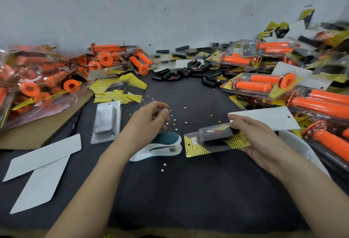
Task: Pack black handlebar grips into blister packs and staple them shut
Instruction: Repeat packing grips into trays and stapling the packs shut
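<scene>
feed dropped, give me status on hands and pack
Left hand empty, over stapler. Right hand holds pack, black grip inside. Stapler lies just left of pack, nothing between.

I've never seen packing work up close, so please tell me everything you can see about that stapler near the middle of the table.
The stapler has a white plastic-looking body and a teal top; grey metal shows at its right end. It lies on the dark table among scattered paper dots. The left hand hovers behind it, the wrist hiding the stapler's left part; contact cannot be told. The pack held by the right hand is just right of it, not touching.
</scene>
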